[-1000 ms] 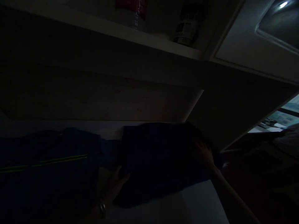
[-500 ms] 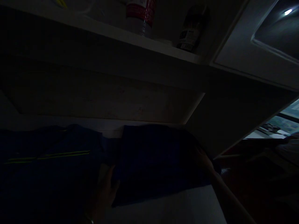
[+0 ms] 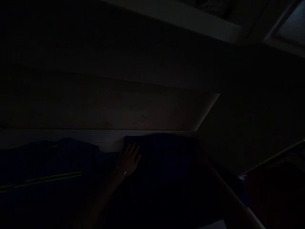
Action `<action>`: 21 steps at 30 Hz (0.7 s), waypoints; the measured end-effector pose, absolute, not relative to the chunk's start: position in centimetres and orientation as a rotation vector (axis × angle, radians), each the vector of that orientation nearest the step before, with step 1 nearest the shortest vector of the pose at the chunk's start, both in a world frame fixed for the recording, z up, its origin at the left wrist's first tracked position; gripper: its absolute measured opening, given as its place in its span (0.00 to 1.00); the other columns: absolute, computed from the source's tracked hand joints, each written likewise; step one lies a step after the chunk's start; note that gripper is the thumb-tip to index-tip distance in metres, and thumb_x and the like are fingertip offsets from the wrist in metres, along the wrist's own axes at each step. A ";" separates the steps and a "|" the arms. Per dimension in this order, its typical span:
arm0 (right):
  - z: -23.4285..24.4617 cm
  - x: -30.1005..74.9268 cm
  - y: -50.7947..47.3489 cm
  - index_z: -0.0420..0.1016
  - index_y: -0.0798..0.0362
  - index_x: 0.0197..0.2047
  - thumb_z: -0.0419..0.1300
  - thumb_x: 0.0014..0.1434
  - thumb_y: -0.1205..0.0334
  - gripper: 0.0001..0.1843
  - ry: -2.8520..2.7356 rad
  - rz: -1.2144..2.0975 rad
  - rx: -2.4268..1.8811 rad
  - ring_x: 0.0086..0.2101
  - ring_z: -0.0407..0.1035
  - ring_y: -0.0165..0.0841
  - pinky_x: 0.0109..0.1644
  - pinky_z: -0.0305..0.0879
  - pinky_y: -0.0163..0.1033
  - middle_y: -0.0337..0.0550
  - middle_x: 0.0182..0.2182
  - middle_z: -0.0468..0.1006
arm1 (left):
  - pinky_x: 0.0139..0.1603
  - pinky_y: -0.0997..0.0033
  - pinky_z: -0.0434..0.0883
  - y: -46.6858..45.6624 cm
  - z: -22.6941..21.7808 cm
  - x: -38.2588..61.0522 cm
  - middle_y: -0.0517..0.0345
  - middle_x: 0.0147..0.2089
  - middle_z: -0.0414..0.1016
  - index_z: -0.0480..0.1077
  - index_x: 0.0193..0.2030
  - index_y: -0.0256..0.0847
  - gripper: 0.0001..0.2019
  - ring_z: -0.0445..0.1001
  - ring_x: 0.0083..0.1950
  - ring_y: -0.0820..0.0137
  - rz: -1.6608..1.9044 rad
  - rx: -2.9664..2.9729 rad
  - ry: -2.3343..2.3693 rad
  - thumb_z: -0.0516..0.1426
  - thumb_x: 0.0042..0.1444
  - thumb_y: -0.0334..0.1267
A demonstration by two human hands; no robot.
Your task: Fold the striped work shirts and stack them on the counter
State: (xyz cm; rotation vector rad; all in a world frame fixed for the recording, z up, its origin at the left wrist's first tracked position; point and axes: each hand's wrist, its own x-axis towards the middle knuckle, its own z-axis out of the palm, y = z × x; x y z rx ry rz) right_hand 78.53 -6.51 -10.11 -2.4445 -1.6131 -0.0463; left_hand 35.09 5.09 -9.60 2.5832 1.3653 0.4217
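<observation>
Dark blue cloth, probably a garment, lies spread on a pale surface. My left hand, with a band at its wrist, rests flat on its back left corner, fingers spread. My right hand reaches to the cloth's right side. Its fingers are lost in the dark, so I cannot tell whether they grip the cloth. To the left lies a second dark blue garment with thin yellow-green stripes.
A shelf edge runs overhead, partly in view. Behind the cloth stands a back panel, and a side panel closes off the right. The scene is very dark.
My left hand has moved up and right, from the cloth's left edge onto its back corner. The cloth now reaches farther toward me. The view has tilted down and darkened.
</observation>
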 end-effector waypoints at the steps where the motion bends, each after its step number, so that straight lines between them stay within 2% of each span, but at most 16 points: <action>1: -10.6 78.8 -6.4 0.60 0.50 0.67 0.44 0.64 0.49 0.31 -1.558 -0.047 -2.473 0.63 0.56 0.50 0.65 0.54 0.58 0.51 0.62 0.66 | 0.69 0.38 0.47 6.0 -10.6 34.8 0.50 0.74 0.48 0.54 0.69 0.42 0.29 0.46 0.74 0.55 0.357 2.555 1.407 0.41 0.66 0.52; 4: -11.6 79.2 -6.2 0.60 0.54 0.67 0.38 0.67 0.50 0.31 -1.426 -0.047 -2.552 0.61 0.59 0.48 0.62 0.59 0.59 0.55 0.60 0.68 | 0.69 0.38 0.45 7.4 -12.5 34.1 0.49 0.74 0.45 0.52 0.70 0.41 0.31 0.45 0.74 0.56 0.297 2.529 1.472 0.38 0.65 0.54; 6: -11.4 78.7 -6.3 0.61 0.54 0.66 0.38 0.67 0.53 0.30 -1.413 -0.032 -2.578 0.61 0.60 0.46 0.62 0.58 0.56 0.54 0.60 0.68 | 0.69 0.37 0.44 7.4 -12.4 34.1 0.49 0.74 0.46 0.53 0.70 0.40 0.31 0.45 0.74 0.56 0.299 2.532 1.490 0.38 0.65 0.54; 9: -10.2 77.4 -7.3 0.63 0.58 0.64 0.41 0.65 0.57 0.29 -1.424 -0.028 -2.602 0.62 0.59 0.47 0.64 0.56 0.53 0.57 0.63 0.64 | 0.69 0.32 0.38 5.6 -10.6 34.3 0.43 0.73 0.47 0.56 0.69 0.36 0.29 0.49 0.73 0.53 0.316 2.565 1.532 0.39 0.66 0.48; 11: -9.3 77.0 -9.4 0.64 0.58 0.64 0.43 0.64 0.58 0.29 -1.458 -0.061 -2.617 0.61 0.59 0.50 0.63 0.57 0.55 0.57 0.63 0.63 | 0.70 0.35 0.36 2.8 -9.0 34.0 0.44 0.73 0.47 0.56 0.68 0.35 0.28 0.49 0.73 0.54 0.377 2.627 1.469 0.39 0.67 0.46; 14: -9.7 78.0 -15.1 0.68 0.52 0.62 0.44 0.63 0.55 0.27 -1.515 -0.199 -2.618 0.56 0.65 0.51 0.58 0.62 0.56 0.54 0.60 0.69 | 0.72 0.39 0.42 -3.3 -7.6 32.7 0.55 0.74 0.45 0.50 0.71 0.47 0.27 0.47 0.74 0.58 0.393 2.675 1.177 0.39 0.67 0.49; 17: -12.0 80.2 -21.3 0.73 0.49 0.57 0.45 0.61 0.54 0.26 -1.483 -0.266 -2.587 0.52 0.70 0.49 0.54 0.67 0.53 0.52 0.55 0.74 | 0.70 0.36 0.49 -8.6 -8.5 30.8 0.61 0.75 0.43 0.43 0.71 0.59 0.27 0.47 0.74 0.57 0.277 2.676 0.922 0.41 0.66 0.53; 21: -14.4 81.1 -25.1 0.75 0.52 0.51 0.43 0.57 0.57 0.26 -1.553 -0.254 -2.511 0.50 0.72 0.43 0.53 0.70 0.48 0.52 0.49 0.79 | 0.68 0.30 0.47 -10.9 -10.4 29.4 0.61 0.74 0.44 0.45 0.71 0.61 0.27 0.48 0.73 0.55 0.192 2.650 0.922 0.41 0.66 0.55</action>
